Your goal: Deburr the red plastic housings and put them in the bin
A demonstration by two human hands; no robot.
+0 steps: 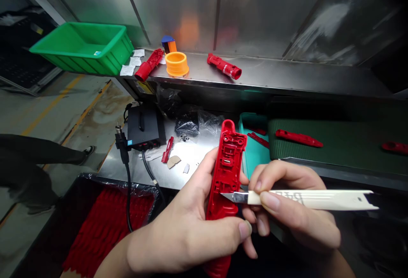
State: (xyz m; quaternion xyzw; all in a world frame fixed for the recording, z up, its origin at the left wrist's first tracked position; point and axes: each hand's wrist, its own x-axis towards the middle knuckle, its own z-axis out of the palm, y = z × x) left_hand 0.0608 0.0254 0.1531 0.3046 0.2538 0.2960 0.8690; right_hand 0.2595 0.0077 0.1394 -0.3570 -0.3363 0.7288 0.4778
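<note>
My left hand (188, 222) grips a red moulded plastic housing (227, 176) upright, its ribbed inner side facing me and its lower end running out of view. My right hand (287, 210) pinches a utility knife (306, 199) with a long cream handle between thumb and fingers. The steel blade tip sits at the housing's right edge, touching it or very nearly so. My right fingers hide part of the handle, and my left fingers wrap behind the housing.
A steel shelf (270, 74) holds a green crate (83, 48), an orange ring (177, 64) and red housings. Below are a black box (143, 126), a teal tray (253, 142), a green belt (338, 142) with red parts, and a black bin (105, 227) of red pieces. A person's leg (38, 150) shows left.
</note>
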